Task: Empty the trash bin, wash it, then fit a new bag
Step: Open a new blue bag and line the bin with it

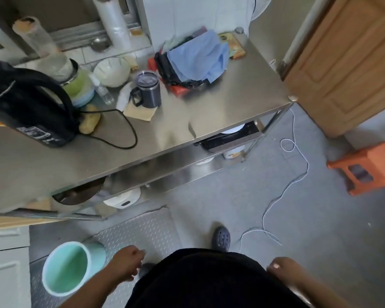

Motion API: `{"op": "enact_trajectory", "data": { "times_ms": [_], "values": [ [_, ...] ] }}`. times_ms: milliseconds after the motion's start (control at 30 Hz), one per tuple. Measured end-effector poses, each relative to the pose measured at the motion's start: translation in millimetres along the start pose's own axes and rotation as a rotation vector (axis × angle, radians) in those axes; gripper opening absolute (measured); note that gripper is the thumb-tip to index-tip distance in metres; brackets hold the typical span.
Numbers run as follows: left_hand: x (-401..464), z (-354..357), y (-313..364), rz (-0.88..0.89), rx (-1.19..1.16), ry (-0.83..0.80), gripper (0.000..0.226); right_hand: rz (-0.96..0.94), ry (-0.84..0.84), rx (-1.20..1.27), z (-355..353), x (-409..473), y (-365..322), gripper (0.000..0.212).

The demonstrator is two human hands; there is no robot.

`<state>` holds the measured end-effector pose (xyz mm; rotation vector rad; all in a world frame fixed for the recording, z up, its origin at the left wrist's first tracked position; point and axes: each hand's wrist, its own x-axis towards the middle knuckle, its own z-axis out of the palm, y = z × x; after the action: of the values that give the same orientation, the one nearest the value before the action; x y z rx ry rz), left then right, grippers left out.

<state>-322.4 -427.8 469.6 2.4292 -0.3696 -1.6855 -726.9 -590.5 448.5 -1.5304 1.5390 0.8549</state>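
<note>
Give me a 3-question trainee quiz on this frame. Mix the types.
1. True or false: the bin has a bag in it.
2. The bin stands on: A) the table B) the floor C) the stool
3. Fill in: the left hand holds ____.

Key: 1 false, it looks bare inside. 2 B. 3 nothing; it is loosely curled beside the bin, and the right hand is empty too.

black bag (29, 103) print, seemingly unreadable
</note>
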Motion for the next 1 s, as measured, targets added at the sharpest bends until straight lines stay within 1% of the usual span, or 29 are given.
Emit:
{"op": "enact_trajectory", "data": {
  "times_ms": [100, 200, 300, 367, 467, 600, 733, 800, 833, 933, 1000],
  "values": [
    [-2, 30, 57, 0.090, 0.117, 0.004, 0.028, 0.009, 0.007, -0.033, -40, 16, 24, 0.024],
    [-7, 46, 110, 0.153, 0.174, -0.027, 0.026, 0.027, 0.007, -0.079, -81, 29, 28, 0.017],
    [-6, 53, 151, 0.211, 0.209, -0.009, 0.029, -0.021, 0.013, -0.151, -123, 49, 9, 0.018],
    [1, 51, 166, 0.221, 0.215, -0.015, 0.031, -0.059, -0.003, -0.135, -149, 65, -21, 0.017],
    [22, 41, 177, 0.174, 0.191, -0.028, 0.033, -0.124, -0.013, -0.080, -185, 87, -77, 0.028],
    [67, 7, 180, 0.060, 0.044, -0.005, 0.031, -0.256, 0.011, -0.127, -225, 103, -145, 0.033],
    [104, -37, 196, -0.062, -0.051, -0.025, 0.025, -0.296, -0.003, -0.212, -263, 107, -188, 0.027],
    [117, -56, 215, -0.075, -0.061, -0.037, 0.023, -0.308, -0.021, -0.242, -280, 113, -201, 0.022],
    [121, -64, 225, -0.069, -0.076, -0.050, 0.022, -0.309, -0.021, -0.239, -290, 117, -207, 0.024],
    [120, -73, 259, -0.067, -0.087, -0.137, 0.021, -0.322, 0.047, -0.209, -330, 130, -228, 0.029],
    [112, -70, 277, -0.065, -0.057, -0.206, 0.024, -0.362, 0.151, -0.202, -367, 143, -248, 0.031]
  ]
}}
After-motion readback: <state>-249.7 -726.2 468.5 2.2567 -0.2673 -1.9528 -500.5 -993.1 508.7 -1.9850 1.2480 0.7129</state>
